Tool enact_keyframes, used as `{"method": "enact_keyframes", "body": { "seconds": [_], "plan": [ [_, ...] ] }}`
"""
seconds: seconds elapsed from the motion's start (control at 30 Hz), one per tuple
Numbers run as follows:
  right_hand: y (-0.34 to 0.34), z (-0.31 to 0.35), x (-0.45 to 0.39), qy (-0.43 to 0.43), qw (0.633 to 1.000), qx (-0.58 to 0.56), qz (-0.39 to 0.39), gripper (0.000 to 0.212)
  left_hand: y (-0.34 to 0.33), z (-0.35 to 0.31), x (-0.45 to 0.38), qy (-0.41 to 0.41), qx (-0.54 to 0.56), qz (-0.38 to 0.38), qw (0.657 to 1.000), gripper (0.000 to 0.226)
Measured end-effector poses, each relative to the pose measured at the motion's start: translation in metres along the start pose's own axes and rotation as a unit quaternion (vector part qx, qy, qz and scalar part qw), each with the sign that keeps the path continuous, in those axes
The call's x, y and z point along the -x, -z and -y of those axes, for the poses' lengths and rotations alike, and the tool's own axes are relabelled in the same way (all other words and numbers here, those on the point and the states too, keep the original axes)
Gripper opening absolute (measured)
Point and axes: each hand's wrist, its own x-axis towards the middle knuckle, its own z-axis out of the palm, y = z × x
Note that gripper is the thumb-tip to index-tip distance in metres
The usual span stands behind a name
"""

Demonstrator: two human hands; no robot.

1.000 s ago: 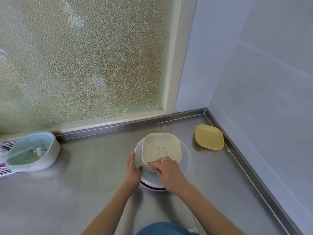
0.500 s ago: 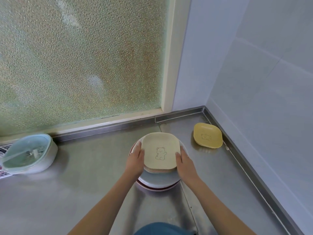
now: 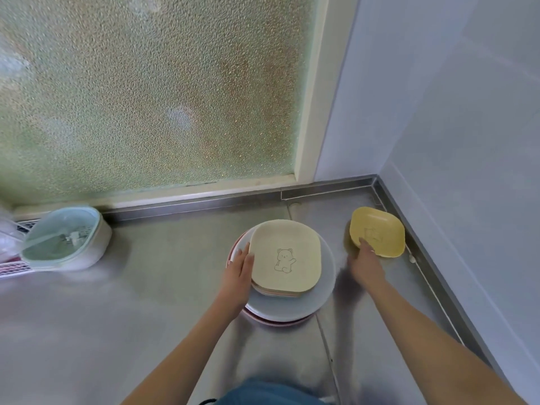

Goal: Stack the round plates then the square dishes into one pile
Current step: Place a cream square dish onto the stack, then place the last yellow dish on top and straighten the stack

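The left hand (image 3: 238, 270) lies flat against the pile (image 3: 285, 258) on the counter (image 3: 152, 287) while the right hand (image 3: 365, 263), fingers loose and grasping nothing, touches the yellow dish (image 3: 378, 230) near the corner (a hurried grab could skid it into the wall or knock the pile askew).

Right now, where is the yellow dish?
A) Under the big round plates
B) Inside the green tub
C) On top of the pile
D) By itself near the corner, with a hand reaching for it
D: the yellow dish sits apart from the pile on the counter, and the right hand touches its near edge.
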Motion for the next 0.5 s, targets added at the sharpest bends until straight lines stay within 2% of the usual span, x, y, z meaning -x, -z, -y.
{"method": "enact_keyframes", "body": {
  "seconds": [0.1, 0.23, 0.3, 0.4, 0.5],
  "plan": [
    [-0.006, -0.01, -0.002, 0.015, 0.996, 0.089, 0.004, 0.045, -0.005, 0.004, -0.001, 0.015, 0.01, -0.022, 1.0, 0.022],
    [-0.013, -0.019, 0.005, 0.009, 0.994, 0.107, -0.031, 0.033, -0.007, 0.009, -0.003, 0.04, -0.003, -0.032, 0.999, 0.036],
    [-0.016, -0.021, 0.011, 0.011, 0.995, 0.08, -0.049, 0.032, -0.006, 0.009, -0.003, 0.039, -0.01, -0.034, 0.999, 0.038],
    [-0.012, -0.013, 0.024, 0.011, 0.994, -0.018, -0.104, 0.026, -0.006, 0.007, -0.002, 0.039, -0.019, -0.032, 0.999, 0.038],
    [0.002, 0.009, 0.041, 0.059, 0.983, -0.061, -0.162, 0.022, -0.006, 0.006, -0.001, 0.031, -0.02, -0.029, 0.999, 0.039]
  ]
}}
